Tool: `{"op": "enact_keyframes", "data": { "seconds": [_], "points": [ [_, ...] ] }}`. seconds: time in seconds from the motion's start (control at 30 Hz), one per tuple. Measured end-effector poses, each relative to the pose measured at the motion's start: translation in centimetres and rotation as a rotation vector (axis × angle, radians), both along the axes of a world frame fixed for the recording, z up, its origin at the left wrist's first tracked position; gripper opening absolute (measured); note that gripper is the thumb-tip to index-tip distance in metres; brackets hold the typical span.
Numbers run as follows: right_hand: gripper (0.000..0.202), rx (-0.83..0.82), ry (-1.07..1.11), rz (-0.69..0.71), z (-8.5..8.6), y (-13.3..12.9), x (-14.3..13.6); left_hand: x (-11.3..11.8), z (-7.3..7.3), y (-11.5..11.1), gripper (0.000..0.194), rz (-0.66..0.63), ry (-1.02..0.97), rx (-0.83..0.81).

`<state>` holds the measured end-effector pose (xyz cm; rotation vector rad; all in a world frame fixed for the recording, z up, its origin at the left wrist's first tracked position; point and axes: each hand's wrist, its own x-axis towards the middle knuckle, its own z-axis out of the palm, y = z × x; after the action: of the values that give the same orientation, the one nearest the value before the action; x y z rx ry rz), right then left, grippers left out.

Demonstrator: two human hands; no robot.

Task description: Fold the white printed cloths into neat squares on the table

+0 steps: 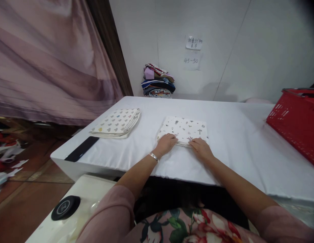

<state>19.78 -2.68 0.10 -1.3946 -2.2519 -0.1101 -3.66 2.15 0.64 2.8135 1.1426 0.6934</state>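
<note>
A white cloth [183, 129] with small dark and pale prints lies folded into a neat rectangle on the white-covered table. At its near left corner, my left hand [167, 143] has its fingers curled over the edge and the thumb toward the middle. My right hand [201, 148] holds the near edge farther right, its fingertips on the fabric. A short gap separates the two hands, and the folded layers show between them. Some fingertips are hidden against the cloth.
Another folded cloth [118, 121] with grey prints lies at the left, behind a black strip [82, 149] on the table edge. A red basket [296, 123] stands right. Stacked folded fabrics [159, 81] sit beyond the far edge. A white surface with a black round object [66, 207] is lower left.
</note>
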Motion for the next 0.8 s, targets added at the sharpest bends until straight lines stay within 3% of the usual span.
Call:
{"op": "enact_keyframes", "data": {
  "seconds": [0.23,0.53,0.8],
  "points": [
    [0.032,-0.006,-0.026,0.006,0.4,-0.2,-0.1,0.3,0.2,-0.2,0.022,0.041,0.011,0.051],
    [0.035,0.038,-0.09,0.04,-0.2,-0.3,0.1,-0.3,-0.9,-0.6,0.023,0.054,0.071,0.081],
    [0.035,0.03,-0.091,0.062,-0.3,-0.4,0.5,-4.7,-0.4,-0.8,0.021,0.168,0.032,0.059]
  ]
}}
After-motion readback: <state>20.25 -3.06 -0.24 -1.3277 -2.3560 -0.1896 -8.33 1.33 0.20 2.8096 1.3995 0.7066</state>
